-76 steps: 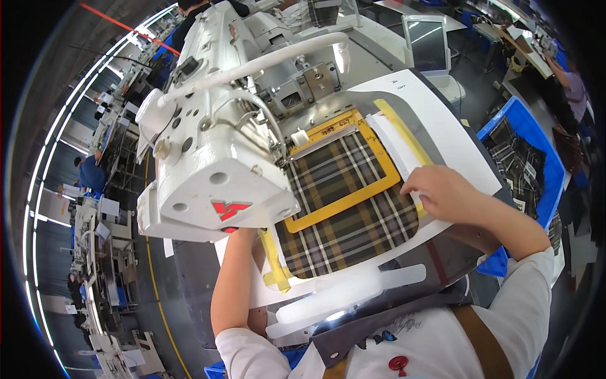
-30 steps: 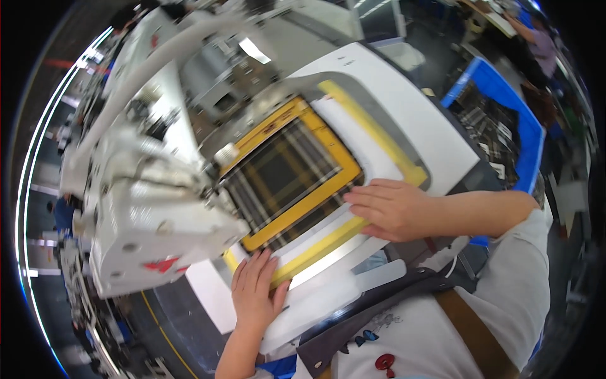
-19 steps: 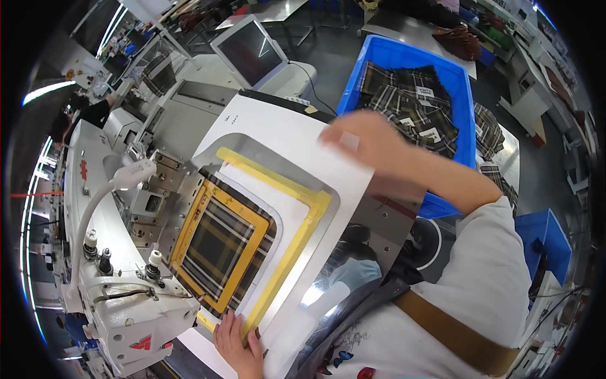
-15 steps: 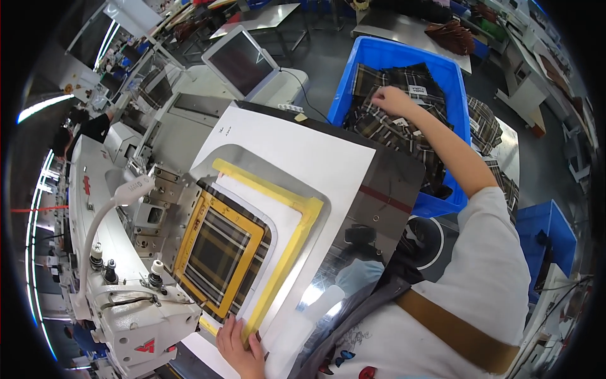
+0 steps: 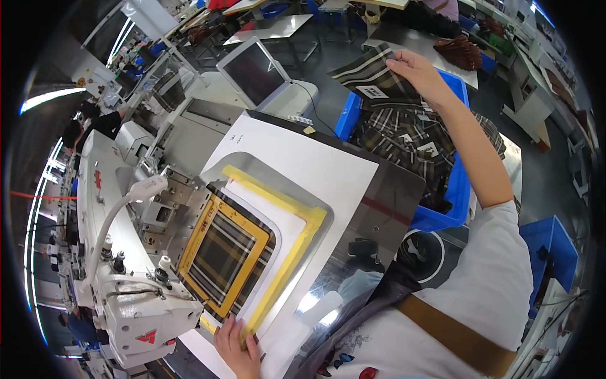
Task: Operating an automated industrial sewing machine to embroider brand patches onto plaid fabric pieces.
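Observation:
Raised above the blue bin [image 5: 463, 189], my right hand [image 5: 413, 72] pinches the edge of a dark plaid fabric piece [image 5: 379, 74] bearing a white label. More plaid pieces [image 5: 404, 142] with white labels lie heaped in the bin beneath it. My left hand [image 5: 238, 346] rests with fingers spread at the near end of a yellow-taped template [image 5: 287, 275], by the corner of a yellow frame [image 5: 247, 278]. Inside that frame a plaid piece [image 5: 221, 252] lies flat, its margin showing beyond the frame's right side. Left of it stands the white sewing machine head [image 5: 145, 316].
A bendable lamp [image 5: 148, 187] reaches over the machine. Beyond the work plate stands a tilted screen [image 5: 252, 72]. White paper [image 5: 303, 155] lies under the template. Another blue bin [image 5: 552, 252] sits at the right, and a person [image 5: 101, 129] is at far left.
My right hand has risen out of the bin, lifting a plaid fabric piece up and away from the heap. My left hand keeps its place on the template. The whole view has shifted slightly.

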Available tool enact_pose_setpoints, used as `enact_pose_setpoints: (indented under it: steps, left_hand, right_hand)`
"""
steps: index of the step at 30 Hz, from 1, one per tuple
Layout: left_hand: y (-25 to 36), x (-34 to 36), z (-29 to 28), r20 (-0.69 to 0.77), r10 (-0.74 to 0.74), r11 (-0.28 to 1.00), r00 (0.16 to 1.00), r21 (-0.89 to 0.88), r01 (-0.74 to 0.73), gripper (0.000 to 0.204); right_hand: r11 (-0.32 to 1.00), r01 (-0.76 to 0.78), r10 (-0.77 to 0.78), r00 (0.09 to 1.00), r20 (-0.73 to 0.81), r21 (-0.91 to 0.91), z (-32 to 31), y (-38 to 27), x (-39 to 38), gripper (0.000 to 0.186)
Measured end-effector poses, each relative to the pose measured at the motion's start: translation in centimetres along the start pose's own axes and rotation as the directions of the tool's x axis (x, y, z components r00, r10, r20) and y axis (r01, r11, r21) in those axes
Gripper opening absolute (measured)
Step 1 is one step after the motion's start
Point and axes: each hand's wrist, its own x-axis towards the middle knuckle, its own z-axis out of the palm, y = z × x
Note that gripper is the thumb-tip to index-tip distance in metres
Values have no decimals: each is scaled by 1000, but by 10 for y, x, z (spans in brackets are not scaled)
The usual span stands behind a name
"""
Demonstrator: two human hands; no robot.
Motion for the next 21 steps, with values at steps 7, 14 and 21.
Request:
enact_pose_setpoints:
  steps: [7, 14, 21]
  left_hand:
    - [22, 41, -10, 21, -42, 858, 999, -511, 47, 55]
    - [55, 95, -9, 510, -25, 187, 860, -843, 505, 36]
    - [12, 41, 0, 681, -534, -165, 501, -665, 728, 28]
  right_hand:
    - [942, -23, -121, 907, 404, 334, 109, -120, -52, 21]
    - [996, 85, -30, 389, 921, -4, 226, -169, -106, 23]
    - [950, -221, 260, 169, 951, -220, 267, -93, -82, 32]
